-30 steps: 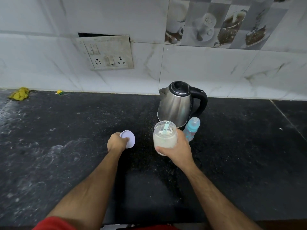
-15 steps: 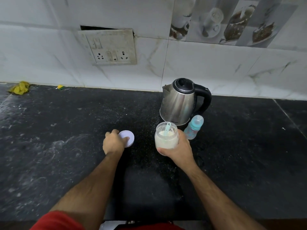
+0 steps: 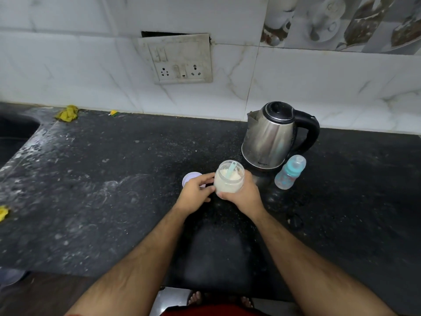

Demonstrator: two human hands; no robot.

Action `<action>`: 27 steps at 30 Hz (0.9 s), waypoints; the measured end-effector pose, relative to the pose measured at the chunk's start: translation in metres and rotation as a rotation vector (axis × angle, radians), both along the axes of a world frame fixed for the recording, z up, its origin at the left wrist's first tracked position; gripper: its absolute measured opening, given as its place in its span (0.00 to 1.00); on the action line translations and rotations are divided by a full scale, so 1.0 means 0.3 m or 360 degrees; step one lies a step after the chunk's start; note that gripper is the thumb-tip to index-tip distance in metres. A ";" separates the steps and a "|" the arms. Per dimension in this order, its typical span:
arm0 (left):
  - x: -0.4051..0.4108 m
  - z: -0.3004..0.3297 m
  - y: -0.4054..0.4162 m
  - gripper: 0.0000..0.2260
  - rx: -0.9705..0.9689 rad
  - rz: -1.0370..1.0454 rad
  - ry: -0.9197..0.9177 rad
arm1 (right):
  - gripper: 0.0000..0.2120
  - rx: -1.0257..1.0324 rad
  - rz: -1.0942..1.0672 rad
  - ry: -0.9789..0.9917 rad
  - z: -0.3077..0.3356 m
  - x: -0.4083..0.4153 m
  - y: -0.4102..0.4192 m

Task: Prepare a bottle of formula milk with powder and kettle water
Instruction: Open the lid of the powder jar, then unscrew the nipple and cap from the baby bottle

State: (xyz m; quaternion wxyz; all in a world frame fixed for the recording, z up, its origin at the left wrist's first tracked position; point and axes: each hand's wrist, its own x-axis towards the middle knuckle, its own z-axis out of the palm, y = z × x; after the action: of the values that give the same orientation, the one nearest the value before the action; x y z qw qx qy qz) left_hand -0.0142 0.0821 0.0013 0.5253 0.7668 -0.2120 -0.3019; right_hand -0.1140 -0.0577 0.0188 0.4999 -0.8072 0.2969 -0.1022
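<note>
Yellow rag (image 3: 67,113) lies below the socket panel (image 3: 177,58).

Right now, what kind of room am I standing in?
Most likely a home kitchen: a dark stone counter against a tiled wall with a socket panel, and a steel electric kettle standing on the counter beside a baby bottle.

A dark speckled stone counter (image 3: 95,190), dusted with pale smears, runs along a white marble-look tiled wall (image 3: 319,87). A grimy switch-and-socket plate (image 3: 180,59) hangs slightly loose. Decorative cup-print tiles (image 3: 341,21) sit upper right; what may be a sink (image 3: 13,133) darkens the left edge
</note>
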 end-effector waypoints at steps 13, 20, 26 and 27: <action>-0.001 -0.031 0.042 0.17 0.0019 0.0316 -0.0039 | 0.50 -0.0034 0.0157 0.0161 -0.077 0.031 -0.004; -0.163 -0.111 0.040 0.08 0.0001 0.0454 -0.0209 | 0.47 0.0001 -0.0020 0.0111 -0.073 -0.068 -0.052; -0.292 -0.102 -0.075 0.09 -0.0007 0.0155 -0.0252 | 0.13 -0.0160 -0.0351 -0.0060 -0.059 -0.221 -0.143; -0.301 -0.094 -0.105 0.10 -0.0011 0.0104 -0.0250 | 0.10 -0.0174 -0.0404 -0.0066 -0.057 -0.245 -0.165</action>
State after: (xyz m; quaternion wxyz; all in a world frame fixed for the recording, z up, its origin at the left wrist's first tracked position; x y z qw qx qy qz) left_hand -0.1046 0.0505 -0.0268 0.5191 0.7928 -0.2285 -0.2229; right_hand -0.1876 -0.1073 0.0015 0.4442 -0.7869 0.3802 -0.1974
